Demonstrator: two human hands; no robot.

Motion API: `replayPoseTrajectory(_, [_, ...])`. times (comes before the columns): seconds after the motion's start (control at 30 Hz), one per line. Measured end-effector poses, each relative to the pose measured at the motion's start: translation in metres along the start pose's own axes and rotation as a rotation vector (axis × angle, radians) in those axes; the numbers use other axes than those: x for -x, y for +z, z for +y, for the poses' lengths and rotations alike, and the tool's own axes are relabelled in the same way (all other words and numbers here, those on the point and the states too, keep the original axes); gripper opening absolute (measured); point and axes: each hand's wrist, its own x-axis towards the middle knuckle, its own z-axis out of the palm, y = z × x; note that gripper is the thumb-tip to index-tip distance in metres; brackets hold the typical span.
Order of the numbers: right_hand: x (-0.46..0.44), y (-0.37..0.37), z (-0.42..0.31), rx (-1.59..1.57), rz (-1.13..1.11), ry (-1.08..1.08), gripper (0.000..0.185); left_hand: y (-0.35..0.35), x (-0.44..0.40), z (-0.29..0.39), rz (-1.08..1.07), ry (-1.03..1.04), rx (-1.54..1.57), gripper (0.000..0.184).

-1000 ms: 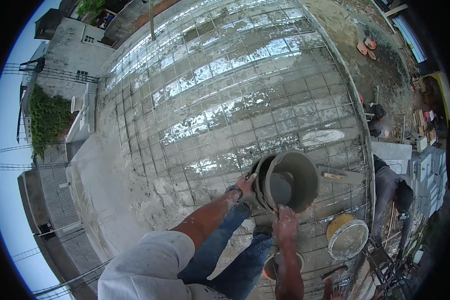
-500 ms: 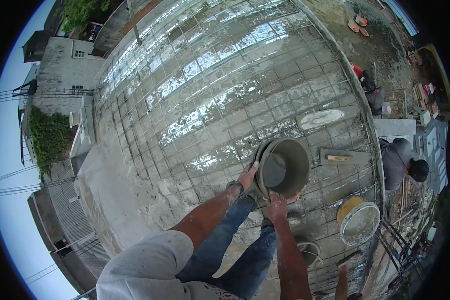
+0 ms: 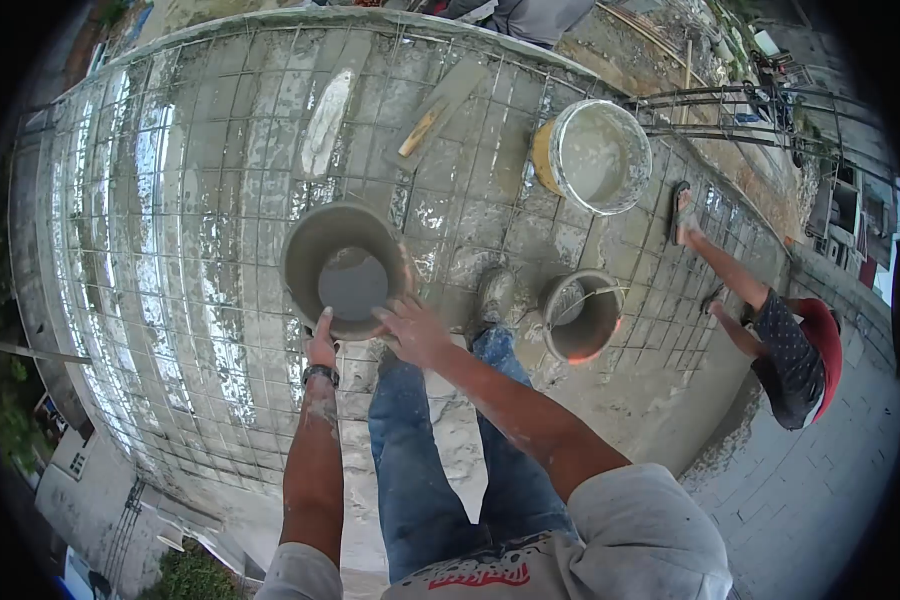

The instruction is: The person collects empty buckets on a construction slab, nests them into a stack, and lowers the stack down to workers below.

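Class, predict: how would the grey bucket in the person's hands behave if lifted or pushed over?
The grey bucket probably feels stiff: its rim looks round between left hand and right hand. Pushed over, it might roll, given its round wall. Mostly bare inner walls suggest modest weight.

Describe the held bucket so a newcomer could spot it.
Find the gridded floor, then the left hand and right hand. Both grip the rim of one grey bucket. The yellow bucket and other grey bucket stand apart; this alone is held.
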Motion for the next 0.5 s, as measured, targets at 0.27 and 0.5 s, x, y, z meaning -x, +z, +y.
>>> replayPoseTrajectory(0.27, [0.147, -0.036, 0.218, -0.101, 0.692, 1.708, 0.091, 0.073, -0.010, 0.000, 0.028, 0.110, -0.026, 0.051])
replayPoseTrajectory(0.5, [0.207, -0.006, 0.329, -0.157, 0.077, 1.433, 0.069, 0.113, -0.034, -0.016, 0.143, 0.182, -0.489, 0.050])
